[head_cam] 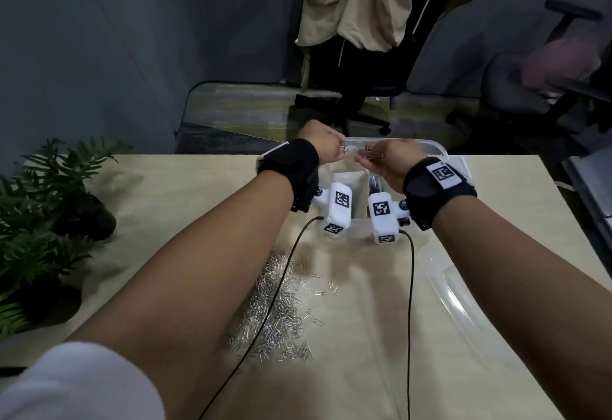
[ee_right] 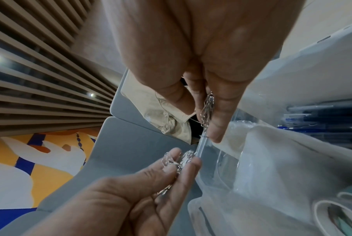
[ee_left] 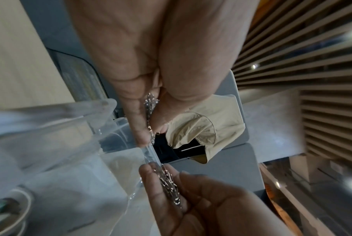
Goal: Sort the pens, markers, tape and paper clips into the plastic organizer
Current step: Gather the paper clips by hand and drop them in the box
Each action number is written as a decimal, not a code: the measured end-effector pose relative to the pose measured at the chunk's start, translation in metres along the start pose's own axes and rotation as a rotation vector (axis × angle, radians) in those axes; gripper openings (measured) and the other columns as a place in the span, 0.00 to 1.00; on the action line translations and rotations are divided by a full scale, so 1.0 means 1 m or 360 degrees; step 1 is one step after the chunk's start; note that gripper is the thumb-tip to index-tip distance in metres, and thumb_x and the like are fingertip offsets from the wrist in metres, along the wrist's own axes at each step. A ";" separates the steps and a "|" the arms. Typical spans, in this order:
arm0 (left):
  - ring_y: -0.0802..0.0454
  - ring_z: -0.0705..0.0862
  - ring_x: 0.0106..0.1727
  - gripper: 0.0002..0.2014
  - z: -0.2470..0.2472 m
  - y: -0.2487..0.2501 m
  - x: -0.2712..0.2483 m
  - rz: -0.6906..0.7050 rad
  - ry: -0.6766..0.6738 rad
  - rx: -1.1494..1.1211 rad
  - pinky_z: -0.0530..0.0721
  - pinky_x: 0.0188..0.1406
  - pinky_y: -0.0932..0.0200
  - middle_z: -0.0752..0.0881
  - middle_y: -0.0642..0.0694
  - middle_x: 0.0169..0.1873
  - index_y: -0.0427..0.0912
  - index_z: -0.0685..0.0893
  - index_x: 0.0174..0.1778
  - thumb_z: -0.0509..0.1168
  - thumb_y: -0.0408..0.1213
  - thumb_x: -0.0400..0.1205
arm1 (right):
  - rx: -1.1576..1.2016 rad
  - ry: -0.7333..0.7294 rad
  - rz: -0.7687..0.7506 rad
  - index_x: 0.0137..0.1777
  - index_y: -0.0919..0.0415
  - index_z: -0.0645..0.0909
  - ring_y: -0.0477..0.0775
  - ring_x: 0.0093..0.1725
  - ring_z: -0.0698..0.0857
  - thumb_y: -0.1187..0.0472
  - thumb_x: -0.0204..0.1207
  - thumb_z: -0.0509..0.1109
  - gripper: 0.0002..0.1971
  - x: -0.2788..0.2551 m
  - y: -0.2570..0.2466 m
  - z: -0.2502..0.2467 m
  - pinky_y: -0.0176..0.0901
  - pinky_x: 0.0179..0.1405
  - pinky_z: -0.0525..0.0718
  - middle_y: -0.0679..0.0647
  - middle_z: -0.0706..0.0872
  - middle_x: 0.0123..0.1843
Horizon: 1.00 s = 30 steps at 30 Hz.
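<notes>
While pens point(ee_right: 320, 118) fill organizer point(head_cam: 440, 151), hands point(head_cam: 319, 141) grip clips point(head_cam: 374, 155).

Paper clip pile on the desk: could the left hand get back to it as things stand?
Probably yes. The paper clip pile lies uncovered under the left forearm; only a thin cable crosses it. But the left hand already holds clips.

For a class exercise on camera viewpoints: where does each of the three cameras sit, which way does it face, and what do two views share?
Head: on the head, facing forward and down at the beige table; both forearms, left hand and right hand show.
Left wrist: along the left palm, fingers pinching silver paper clips.
Right wrist: along the right palm, towards the clear plastic organizer.
Shared: both wrist views show both hands holding clips.
</notes>
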<state>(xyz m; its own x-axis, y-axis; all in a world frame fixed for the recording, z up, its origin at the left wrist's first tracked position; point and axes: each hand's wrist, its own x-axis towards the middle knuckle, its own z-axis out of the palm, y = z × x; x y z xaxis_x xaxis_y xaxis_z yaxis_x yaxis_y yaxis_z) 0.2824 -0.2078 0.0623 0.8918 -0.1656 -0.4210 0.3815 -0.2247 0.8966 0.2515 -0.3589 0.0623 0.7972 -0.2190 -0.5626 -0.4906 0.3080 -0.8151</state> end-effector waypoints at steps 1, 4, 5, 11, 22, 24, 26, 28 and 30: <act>0.44 0.87 0.46 0.12 0.002 -0.001 0.003 0.0015 0.0025 0.0106 0.89 0.56 0.43 0.86 0.40 0.40 0.41 0.84 0.39 0.62 0.19 0.79 | -0.0030 0.0028 0.0004 0.55 0.78 0.78 0.66 0.52 0.89 0.75 0.80 0.63 0.07 0.005 0.001 -0.001 0.42 0.37 0.90 0.70 0.84 0.52; 0.39 0.89 0.50 0.09 0.005 -0.002 0.011 0.0040 0.0091 0.0364 0.88 0.55 0.41 0.89 0.36 0.45 0.43 0.85 0.39 0.63 0.26 0.78 | -0.0151 0.0069 0.0044 0.60 0.76 0.78 0.61 0.48 0.87 0.74 0.81 0.60 0.11 0.017 0.004 -0.003 0.44 0.37 0.90 0.67 0.83 0.50; 0.37 0.89 0.52 0.08 0.006 -0.001 0.013 0.0052 0.0108 0.0422 0.88 0.55 0.41 0.90 0.34 0.47 0.42 0.85 0.41 0.63 0.27 0.77 | -0.0185 0.0063 0.0058 0.60 0.75 0.78 0.59 0.45 0.86 0.74 0.81 0.57 0.12 0.018 0.005 -0.003 0.43 0.34 0.89 0.65 0.83 0.48; 0.40 0.87 0.48 0.07 0.002 -0.001 0.015 0.0070 0.0112 0.0480 0.87 0.58 0.44 0.85 0.40 0.42 0.40 0.85 0.42 0.65 0.24 0.77 | -0.0259 -0.0039 0.0046 0.44 0.68 0.78 0.55 0.35 0.80 0.76 0.81 0.53 0.13 0.016 0.006 0.002 0.39 0.30 0.89 0.60 0.80 0.39; 0.47 0.84 0.33 0.07 -0.062 -0.032 -0.026 0.0171 0.0166 0.0401 0.89 0.44 0.50 0.86 0.37 0.36 0.37 0.84 0.40 0.66 0.22 0.79 | -0.0344 -0.0597 -0.0213 0.52 0.66 0.81 0.54 0.39 0.88 0.71 0.84 0.60 0.08 -0.063 0.025 0.030 0.44 0.44 0.88 0.59 0.87 0.44; 0.48 0.84 0.37 0.06 -0.083 -0.054 -0.036 0.0140 0.0182 0.0584 0.87 0.42 0.53 0.88 0.39 0.39 0.39 0.86 0.42 0.66 0.25 0.80 | -0.0393 -0.0768 -0.0159 0.53 0.66 0.81 0.55 0.40 0.89 0.70 0.85 0.61 0.07 -0.077 0.046 0.039 0.45 0.44 0.87 0.60 0.88 0.44; 0.48 0.86 0.43 0.07 -0.103 -0.086 -0.045 0.0093 0.0189 0.0837 0.84 0.47 0.55 0.89 0.45 0.42 0.45 0.87 0.44 0.66 0.30 0.81 | -0.0499 -0.0877 -0.0079 0.54 0.66 0.81 0.55 0.42 0.89 0.69 0.85 0.61 0.07 -0.086 0.076 0.046 0.45 0.45 0.87 0.58 0.89 0.45; 0.49 0.85 0.53 0.07 -0.119 -0.120 -0.053 0.0046 0.0150 0.1140 0.80 0.55 0.59 0.88 0.49 0.51 0.47 0.88 0.49 0.66 0.33 0.82 | -0.0786 -0.0910 -0.0070 0.53 0.60 0.83 0.52 0.46 0.89 0.67 0.84 0.63 0.07 -0.084 0.108 0.046 0.48 0.50 0.87 0.55 0.90 0.48; 0.47 0.81 0.65 0.12 -0.130 -0.155 -0.058 -0.0051 0.0013 0.1393 0.76 0.62 0.59 0.82 0.48 0.64 0.45 0.84 0.62 0.64 0.33 0.84 | -0.1284 -0.0860 -0.0173 0.55 0.52 0.83 0.50 0.51 0.87 0.62 0.83 0.66 0.07 -0.076 0.140 0.044 0.52 0.59 0.86 0.49 0.89 0.53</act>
<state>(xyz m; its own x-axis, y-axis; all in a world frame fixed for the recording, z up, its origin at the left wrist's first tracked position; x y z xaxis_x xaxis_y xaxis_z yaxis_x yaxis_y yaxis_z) 0.2029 -0.0380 -0.0347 0.8870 -0.1403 -0.4399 0.0858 -0.8860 0.4556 0.1371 -0.2586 -0.0031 0.8074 0.3072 -0.5038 -0.3380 -0.4591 -0.8216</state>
